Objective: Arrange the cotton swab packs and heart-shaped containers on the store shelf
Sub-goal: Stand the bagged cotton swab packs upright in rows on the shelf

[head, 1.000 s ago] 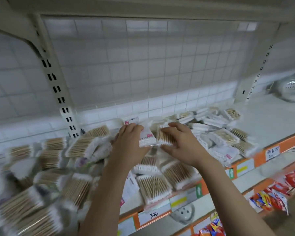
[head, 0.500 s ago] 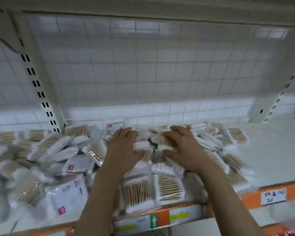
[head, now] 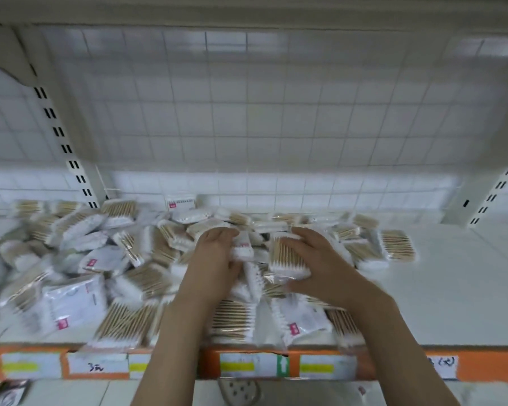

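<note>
Here, right hand (head: 314, 259) grip pinching swab pack (head: 288, 256), left hand (head: 214, 253) clutching packs, bare shelf (head: 452, 288) rightward.

Cotton swab packs (head: 35, 259) blurred at left — pile cut off by edge, price labels (head: 99, 367) unreadable

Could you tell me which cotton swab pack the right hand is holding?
The pack with wooden sticks facing up, pinched by the right hand, atop the pile's middle.

Soft, even light; my view smears with motion blur, worst left of the shelf post (head: 71, 153), edges bowed.
</note>
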Demonstrator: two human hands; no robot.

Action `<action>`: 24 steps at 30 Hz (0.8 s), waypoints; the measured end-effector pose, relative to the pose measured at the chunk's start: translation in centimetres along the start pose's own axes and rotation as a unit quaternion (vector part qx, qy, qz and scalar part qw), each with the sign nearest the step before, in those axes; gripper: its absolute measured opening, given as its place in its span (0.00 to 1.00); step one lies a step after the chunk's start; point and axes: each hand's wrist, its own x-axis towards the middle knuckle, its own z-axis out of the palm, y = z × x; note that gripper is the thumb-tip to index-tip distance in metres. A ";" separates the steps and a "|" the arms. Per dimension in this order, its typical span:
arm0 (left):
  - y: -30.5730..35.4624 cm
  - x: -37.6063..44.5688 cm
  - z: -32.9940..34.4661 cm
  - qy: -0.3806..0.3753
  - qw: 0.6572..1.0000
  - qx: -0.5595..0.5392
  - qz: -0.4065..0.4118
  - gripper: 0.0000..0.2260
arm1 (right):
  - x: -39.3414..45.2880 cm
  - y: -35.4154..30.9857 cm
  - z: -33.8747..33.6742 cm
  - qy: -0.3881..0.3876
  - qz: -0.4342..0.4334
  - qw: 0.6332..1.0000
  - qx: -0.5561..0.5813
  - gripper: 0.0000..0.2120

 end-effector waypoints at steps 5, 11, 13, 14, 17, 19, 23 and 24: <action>0.0 0.2 0.1 0.002 1.000 -0.026 0.004 0.18 | -0.6 0.2 -0.7 0.054 -0.025 0.998 -0.007 0.28; 1.6 1.2 -0.4 0.059 0.996 -0.017 0.068 0.18 | -0.9 0.1 -2.3 0.164 -0.010 0.986 -0.010 0.31; 2.0 1.3 -0.3 0.066 0.994 -0.026 0.078 0.17 | -1.0 0.5 -2.3 0.178 -0.005 0.983 -0.034 0.30; 2.2 1.3 -0.1 0.070 0.994 -0.031 0.083 0.17 | -1.0 0.7 -2.1 0.184 -0.002 0.982 -0.046 0.29; 2.5 1.1 0.3 0.068 0.994 -0.036 0.084 0.15 | -1.1 1.3 -1.6 0.190 0.010 0.980 -0.058 0.29; 2.6 1.3 0.6 0.069 0.993 -0.034 0.087 0.14 | -1.2 1.6 -1.5 0.190 0.008 0.980 -0.051 0.31; 3.6 1.8 1.3 0.085 0.991 -0.051 0.095 0.16 | -1.6 2.5 -2.2 0.191 -0.001 0.980 -0.046 0.27; 4.1 1.9 1.5 0.090 0.990 -0.055 0.096 0.16 | -1.8 3.0 -2.3 0.190 -0.001 0.981 -0.041 0.26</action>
